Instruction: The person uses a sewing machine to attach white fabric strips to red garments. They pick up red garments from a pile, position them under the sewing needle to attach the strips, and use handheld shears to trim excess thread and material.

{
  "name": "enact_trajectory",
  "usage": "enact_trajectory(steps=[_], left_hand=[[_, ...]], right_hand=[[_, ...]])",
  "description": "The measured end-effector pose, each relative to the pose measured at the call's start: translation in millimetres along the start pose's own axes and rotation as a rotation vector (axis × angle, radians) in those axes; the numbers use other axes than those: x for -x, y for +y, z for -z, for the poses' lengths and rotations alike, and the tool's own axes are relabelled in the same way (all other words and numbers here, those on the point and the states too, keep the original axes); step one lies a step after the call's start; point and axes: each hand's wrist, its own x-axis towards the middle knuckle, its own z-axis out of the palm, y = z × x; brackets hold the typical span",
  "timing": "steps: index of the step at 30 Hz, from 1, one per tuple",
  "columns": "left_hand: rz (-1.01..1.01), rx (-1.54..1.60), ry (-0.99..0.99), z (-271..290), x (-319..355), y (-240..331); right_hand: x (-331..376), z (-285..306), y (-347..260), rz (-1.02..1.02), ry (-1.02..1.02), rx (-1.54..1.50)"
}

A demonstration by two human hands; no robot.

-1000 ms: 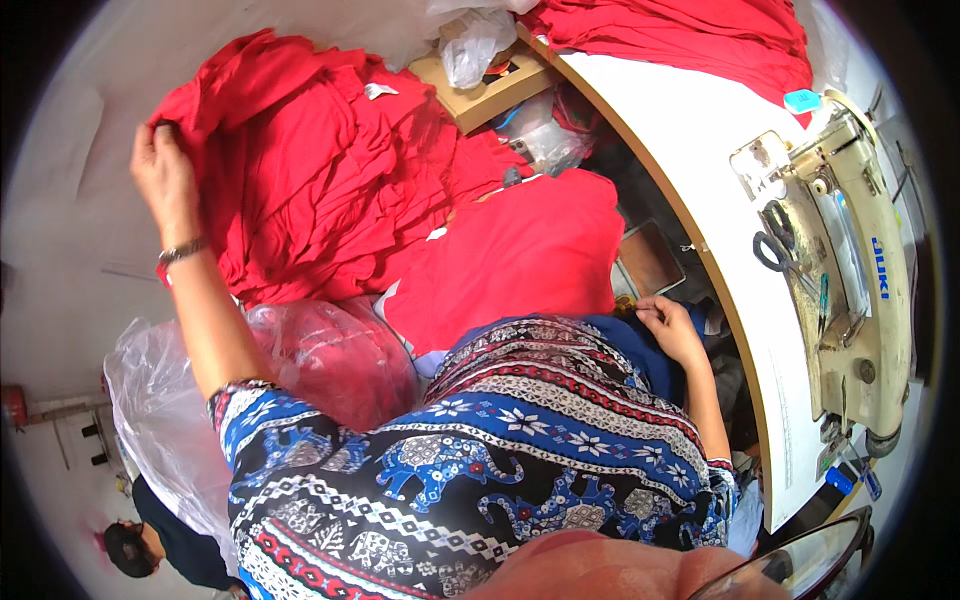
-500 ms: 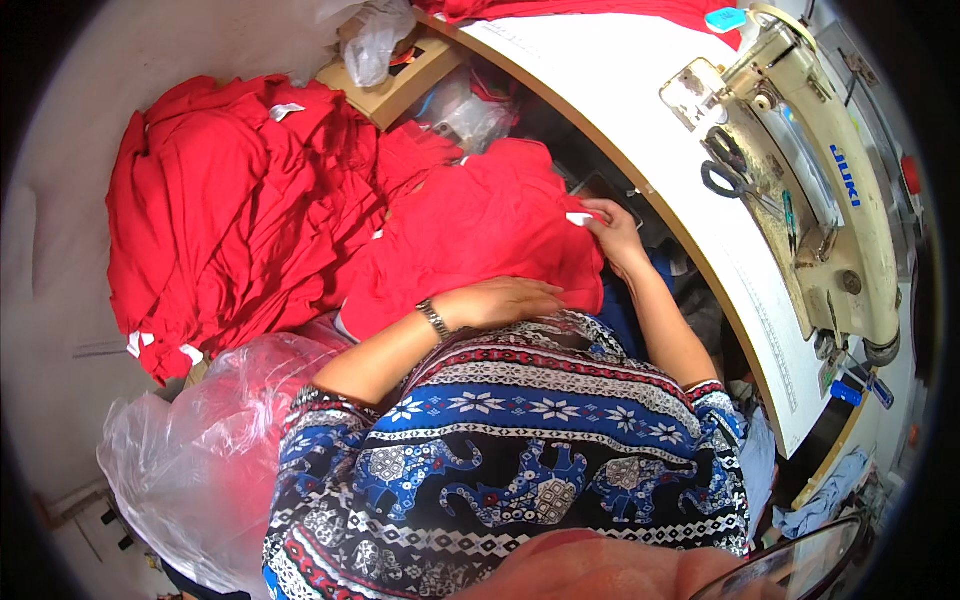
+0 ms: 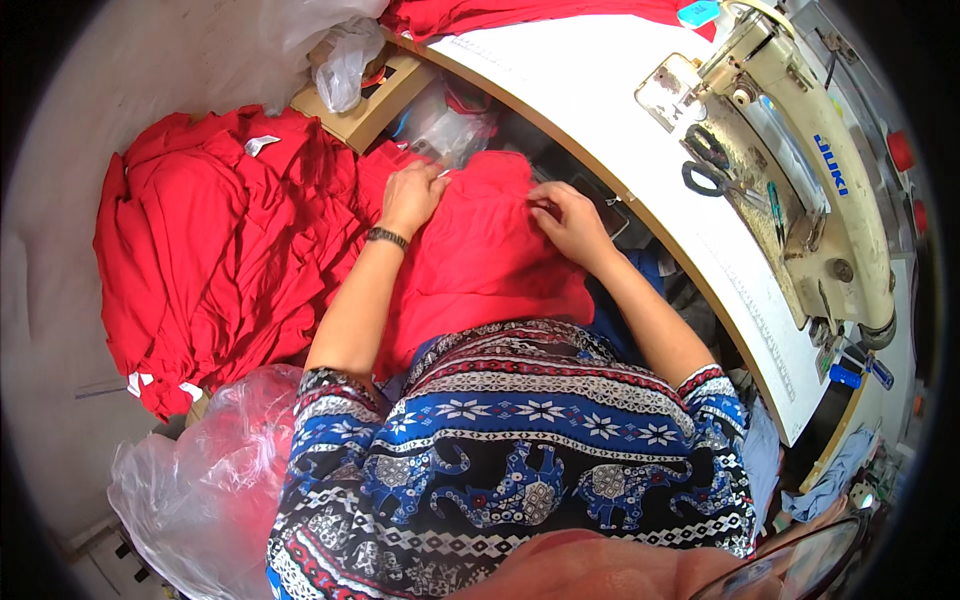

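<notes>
A red knit garment (image 3: 470, 260) lies spread over my lap, its far part reaching toward the open drawer. At its far left edge, by a small white tag, my left hand (image 3: 412, 200) has its fingers bent down and closed on the cloth. My right hand (image 3: 572, 225) pinches the garment's right edge between thumb and fingers. The cloth between the two hands lies fairly flat, with soft wrinkles. On the left, against the wall, rises a big heap of red garments (image 3: 220, 240) with a few white tags showing.
A white worktable (image 3: 600, 90) curves along the right, bearing a sewing machine (image 3: 830, 180) and black-handled scissors (image 3: 710, 178). More red cloth (image 3: 520, 12) lies at its far end. A wooden drawer (image 3: 390, 100) stands out ahead. Clear plastic bags (image 3: 200, 480) sit at lower left.
My left hand has gone from the near edge of the garment up to its far left edge. The right hand has shifted left and let go of a white tag there.
</notes>
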Motion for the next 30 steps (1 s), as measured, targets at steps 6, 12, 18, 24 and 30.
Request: enact_trajectory(steps=[6,12,18,24,30], left_hand=[[-0.349,0.073,0.270,40,49,63],[-0.066,0.503,0.226,71,70,76],[-0.182,0.236,-0.265,75,78,27],[-0.082,-0.056,-0.459,92,99,46],[0.023,-0.104,-0.780,97,96,61]], right_hand=[[-33,-23,-68,0.018,-0.270,-0.199],[-42,-18,-57,0.267,-0.276,-0.011],[-6,15,-60,0.353,-0.296,0.243],[58,-5,-20,0.275,-0.503,0.075],[-3,-21,-48,0.210,-0.218,-0.091]])
